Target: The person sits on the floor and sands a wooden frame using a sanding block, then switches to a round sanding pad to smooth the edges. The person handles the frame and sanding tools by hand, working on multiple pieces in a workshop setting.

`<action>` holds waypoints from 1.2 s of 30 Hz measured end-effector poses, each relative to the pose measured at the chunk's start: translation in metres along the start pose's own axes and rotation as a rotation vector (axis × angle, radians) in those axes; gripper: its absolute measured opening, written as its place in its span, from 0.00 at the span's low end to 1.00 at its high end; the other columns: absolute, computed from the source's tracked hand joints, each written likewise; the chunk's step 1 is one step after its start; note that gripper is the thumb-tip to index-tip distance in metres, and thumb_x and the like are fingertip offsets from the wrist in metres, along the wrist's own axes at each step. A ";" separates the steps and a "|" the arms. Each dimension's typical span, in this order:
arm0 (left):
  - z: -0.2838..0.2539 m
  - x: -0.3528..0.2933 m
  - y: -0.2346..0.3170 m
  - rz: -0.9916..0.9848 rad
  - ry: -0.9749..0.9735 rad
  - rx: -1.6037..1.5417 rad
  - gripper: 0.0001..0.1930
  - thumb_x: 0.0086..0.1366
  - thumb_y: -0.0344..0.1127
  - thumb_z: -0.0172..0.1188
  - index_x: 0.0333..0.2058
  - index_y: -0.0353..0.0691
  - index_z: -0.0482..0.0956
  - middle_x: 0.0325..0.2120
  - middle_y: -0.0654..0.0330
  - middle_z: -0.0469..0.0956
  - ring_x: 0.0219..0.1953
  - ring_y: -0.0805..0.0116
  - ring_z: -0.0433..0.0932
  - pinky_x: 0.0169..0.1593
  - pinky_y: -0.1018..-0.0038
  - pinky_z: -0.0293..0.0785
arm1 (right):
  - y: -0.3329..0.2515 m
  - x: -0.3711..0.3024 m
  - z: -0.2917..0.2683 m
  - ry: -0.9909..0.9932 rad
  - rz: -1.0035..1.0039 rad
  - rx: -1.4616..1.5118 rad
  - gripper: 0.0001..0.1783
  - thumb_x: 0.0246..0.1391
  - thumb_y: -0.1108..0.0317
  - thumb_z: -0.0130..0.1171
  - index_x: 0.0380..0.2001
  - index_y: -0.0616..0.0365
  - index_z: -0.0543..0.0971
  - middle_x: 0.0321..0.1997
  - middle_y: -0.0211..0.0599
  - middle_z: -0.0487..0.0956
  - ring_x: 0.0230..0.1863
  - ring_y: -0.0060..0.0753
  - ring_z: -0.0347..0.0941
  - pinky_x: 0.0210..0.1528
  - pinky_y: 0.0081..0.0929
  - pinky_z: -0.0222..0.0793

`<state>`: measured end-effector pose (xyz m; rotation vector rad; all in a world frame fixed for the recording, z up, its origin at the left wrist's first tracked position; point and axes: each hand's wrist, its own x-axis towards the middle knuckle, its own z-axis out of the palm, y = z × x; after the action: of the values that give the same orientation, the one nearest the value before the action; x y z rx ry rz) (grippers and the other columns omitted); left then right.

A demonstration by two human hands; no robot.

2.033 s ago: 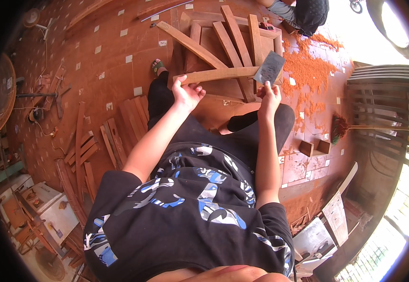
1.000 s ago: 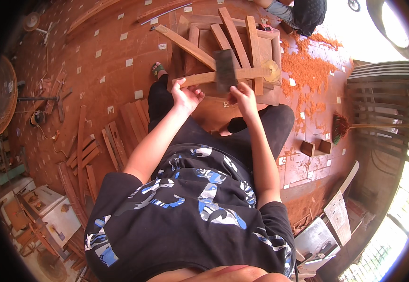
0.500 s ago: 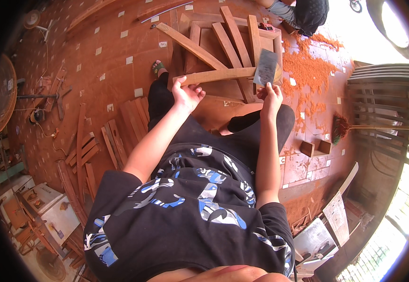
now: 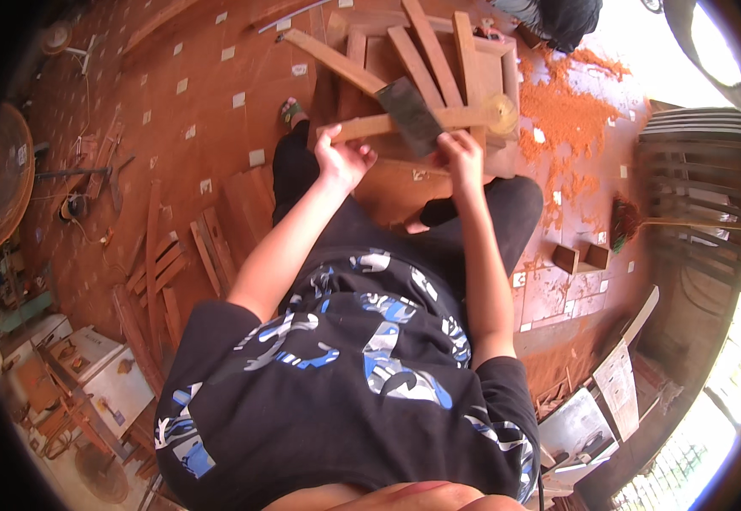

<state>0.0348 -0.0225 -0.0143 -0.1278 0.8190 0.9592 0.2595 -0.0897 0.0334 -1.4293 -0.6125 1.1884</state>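
Observation:
My left hand (image 4: pixel 341 160) pinches the near left end of a light brown wooden strip (image 4: pixel 366 127), its other fingers loosely curled. My right hand (image 4: pixel 462 157) grips the lower right corner of a thin, dark grey rectangular sheet (image 4: pixel 410 116). The sheet lies slantwise across the middle of the strip and hides part of it; whether it is sandpaper or a metal scraper I cannot tell. Under the strip's right end is a round yellowish disc (image 4: pixel 502 111). Beyond, several more strips (image 4: pixel 432 53) fan out over a framed wooden panel (image 4: pixel 356 49).
Orange wood shavings (image 4: pixel 566 106) cover the floor at the right, below another person's dark clothing (image 4: pixel 562 24). A broom (image 4: pixel 626 223) and a small open wooden box (image 4: pixel 582 258) lie at the right. Boards (image 4: pixel 247 204) are stacked at my left, near a large fan (image 4: pixel 2 175).
My right hand has moved the grey sheet leftward along the strip, from its right end to its middle, and tilted it. My left hand still holds the strip's left end.

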 end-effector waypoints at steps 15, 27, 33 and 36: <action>0.003 0.000 -0.001 -0.002 -0.010 0.024 0.22 0.60 0.52 0.57 0.45 0.41 0.75 0.33 0.58 0.74 0.30 0.64 0.67 0.43 0.62 0.68 | 0.010 -0.004 0.007 -0.071 -0.136 -0.075 0.15 0.69 0.65 0.59 0.27 0.58 0.72 0.23 0.33 0.79 0.22 0.20 0.73 0.27 0.21 0.69; 0.003 -0.001 -0.001 0.004 -0.020 0.026 0.26 0.59 0.52 0.58 0.50 0.41 0.76 0.34 0.59 0.73 0.30 0.65 0.67 0.43 0.63 0.69 | -0.003 0.010 -0.039 0.198 -0.071 0.064 0.08 0.65 0.69 0.60 0.33 0.62 0.79 0.23 0.34 0.79 0.22 0.22 0.71 0.28 0.21 0.67; 0.004 -0.001 -0.002 0.003 -0.021 0.031 0.26 0.58 0.53 0.59 0.51 0.43 0.77 0.32 0.61 0.71 0.30 0.65 0.66 0.41 0.63 0.69 | 0.008 0.012 -0.044 0.240 -0.161 0.110 0.11 0.68 0.67 0.59 0.30 0.57 0.74 0.25 0.35 0.80 0.22 0.23 0.72 0.28 0.22 0.68; 0.005 -0.002 -0.002 0.014 -0.023 0.042 0.27 0.59 0.53 0.59 0.51 0.42 0.76 0.34 0.60 0.71 0.30 0.65 0.66 0.42 0.63 0.69 | 0.012 0.011 -0.030 0.167 -0.108 0.053 0.12 0.68 0.66 0.60 0.30 0.57 0.72 0.24 0.34 0.78 0.21 0.23 0.71 0.25 0.22 0.66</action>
<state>0.0387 -0.0232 -0.0097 -0.0744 0.8193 0.9540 0.2873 -0.0954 0.0144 -1.4160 -0.5319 0.9829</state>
